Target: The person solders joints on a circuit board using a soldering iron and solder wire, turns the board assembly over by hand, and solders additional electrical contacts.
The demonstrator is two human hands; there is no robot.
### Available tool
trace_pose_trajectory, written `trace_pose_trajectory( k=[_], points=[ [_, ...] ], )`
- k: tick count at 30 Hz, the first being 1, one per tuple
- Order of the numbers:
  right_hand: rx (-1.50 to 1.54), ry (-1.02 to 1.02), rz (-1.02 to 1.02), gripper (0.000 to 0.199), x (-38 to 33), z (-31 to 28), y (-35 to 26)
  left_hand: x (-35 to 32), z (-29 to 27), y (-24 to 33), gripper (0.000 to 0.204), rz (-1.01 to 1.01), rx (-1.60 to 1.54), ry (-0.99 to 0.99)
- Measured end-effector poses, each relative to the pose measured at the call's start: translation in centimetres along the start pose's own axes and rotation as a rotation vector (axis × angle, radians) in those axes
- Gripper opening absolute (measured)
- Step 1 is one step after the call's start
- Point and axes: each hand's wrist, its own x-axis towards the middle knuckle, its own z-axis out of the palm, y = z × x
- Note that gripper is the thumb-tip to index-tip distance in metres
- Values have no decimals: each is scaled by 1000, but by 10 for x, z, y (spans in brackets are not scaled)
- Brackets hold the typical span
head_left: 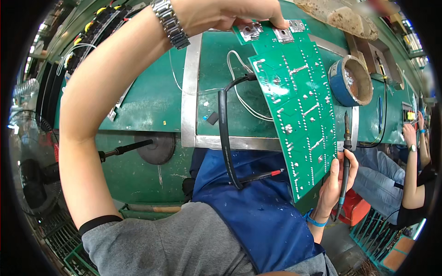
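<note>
A long green circuit board [294, 99], solder side showing, is held tilted over the bench's front edge and my lap. My left hand [232, 13] grips its far end beside shiny solder-covered pads; the palm is partly cut off by the frame's top. At the near end, my right hand [330, 189] has its thumb by the board's right edge. That same hand holds a soldering iron [346, 161] with its tip pointing up and away, apart from the board. A thick black cable [223, 133] bends down from behind the board, and a red-tipped lead [264, 175] lies over my apron.
A blue round pot [345, 82] stands right of the board on the green bench [156, 99], which has metal edging strips [189, 101]. White wires [241, 103] lie behind the board. Another person's arm [413, 179] shows at far right, near a red stool [355, 207].
</note>
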Motion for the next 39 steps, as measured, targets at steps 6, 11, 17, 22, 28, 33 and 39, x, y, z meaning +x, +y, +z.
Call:
trace_pose_trajectory(
  k=[6, 11, 17, 22, 28, 33, 39],
  points=[
    [51, -43, -13, 34, 6, -8, -1, -21, 1, 11, 21, -7, -76, -81],
    [22, -38, -80, 37, 20, -12, -12, -41, -7, 8, 19, 25, -98, -161],
    [-172, 39, -381, 39, 75, -13, -40, -62, -11, -34, 29, 473, 138, 114],
    [-257, 54, -746, 47, 102, -3, -42, -85, 25, -106, 23, 622, 196, 548],
    [-265, -28, -865, 58, 71, 3, -24, -108, 67, -181, 23, 693, 204, 837],
    [-248, -55, -774, 60, 48, -5, -19, -120, 78, -191, 22, 721, 308, 832],
    [-278, -34, -783, 61, 36, -5, -13, -168, 59, -114, 95, 526, 674, 591]
  ],
)
